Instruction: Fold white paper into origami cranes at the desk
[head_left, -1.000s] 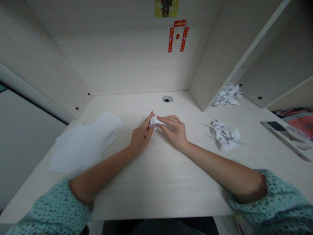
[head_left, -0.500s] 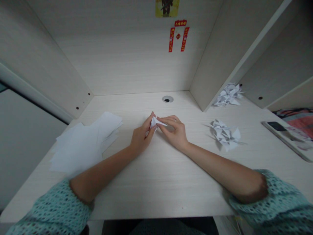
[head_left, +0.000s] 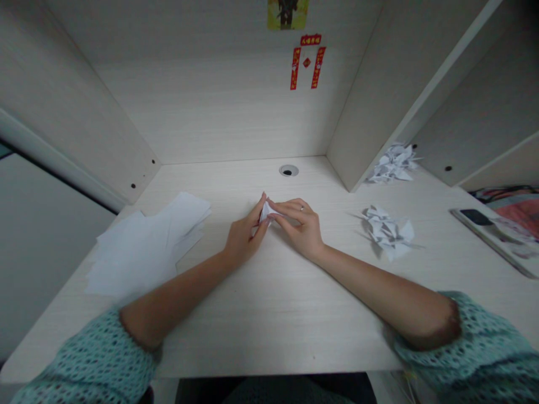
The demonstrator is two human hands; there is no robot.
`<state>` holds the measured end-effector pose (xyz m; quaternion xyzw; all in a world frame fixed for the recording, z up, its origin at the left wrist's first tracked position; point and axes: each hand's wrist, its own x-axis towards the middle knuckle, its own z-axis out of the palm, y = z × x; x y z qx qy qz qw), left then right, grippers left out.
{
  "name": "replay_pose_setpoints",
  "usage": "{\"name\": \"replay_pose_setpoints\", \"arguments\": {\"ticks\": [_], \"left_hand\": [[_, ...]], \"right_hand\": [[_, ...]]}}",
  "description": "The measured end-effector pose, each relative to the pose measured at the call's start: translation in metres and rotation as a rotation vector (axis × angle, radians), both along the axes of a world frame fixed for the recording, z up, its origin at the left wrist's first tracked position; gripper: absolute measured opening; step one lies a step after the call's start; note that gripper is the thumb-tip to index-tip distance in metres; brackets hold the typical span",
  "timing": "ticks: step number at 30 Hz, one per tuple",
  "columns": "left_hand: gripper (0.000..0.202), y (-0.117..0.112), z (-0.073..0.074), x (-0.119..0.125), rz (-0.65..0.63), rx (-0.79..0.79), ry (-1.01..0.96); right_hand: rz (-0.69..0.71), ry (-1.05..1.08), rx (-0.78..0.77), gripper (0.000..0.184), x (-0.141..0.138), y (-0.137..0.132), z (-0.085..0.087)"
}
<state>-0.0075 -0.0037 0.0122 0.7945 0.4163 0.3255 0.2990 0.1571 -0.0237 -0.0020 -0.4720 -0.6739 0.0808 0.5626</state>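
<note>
Between my two hands, above the middle of the desk, is a small piece of folded white paper (head_left: 266, 211). My left hand (head_left: 245, 233) grips it from the left, thumb and fingers closed on its sides. From the right, the thumb and forefinger of my right hand (head_left: 301, 224) pinch its other side; a ring shows on that hand. Much of the paper is hidden by my fingers, so its exact shape cannot be made out. Left of my hands lies a spread stack of white paper sheets (head_left: 138, 252). A pile of folded white paper pieces (head_left: 387, 231) rests to the right.
Another heap of folded paper (head_left: 394, 164) sits farther back, beside the upright panel (head_left: 379, 84). A phone-like slab (head_left: 492, 238) and reddish cloth (head_left: 520, 213) are at the far right. The desk (head_left: 269, 325) has a round cable hole (head_left: 288, 170) near the back wall.
My right fingers have shifted slightly left and closer over the folded paper, covering the pointed part that stuck out to the right. My left hand is nearly still.
</note>
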Motion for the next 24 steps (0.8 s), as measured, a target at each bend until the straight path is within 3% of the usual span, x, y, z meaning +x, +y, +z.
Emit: {"name": "replay_pose_setpoints", "arguments": {"ticks": [6, 15, 24], "left_hand": [[0.060, -0.0008, -0.0001, -0.0004, -0.007, -0.014, -0.032], [0.058, 0.0007, 0.0017, -0.0010, 0.012, 0.019, -0.172], [0.042, 0.0002, 0.0032, -0.0024, 0.018, 0.055, -0.177]], "right_hand": [[0.000, 0.014, 0.005, 0.023, 0.0000, -0.0008, 0.0006], [0.045, -0.013, 0.029, 0.034, 0.0003, -0.0011, 0.0008], [0.063, -0.024, 0.013, 0.035, 0.0002, -0.0015, -0.0010]]}}
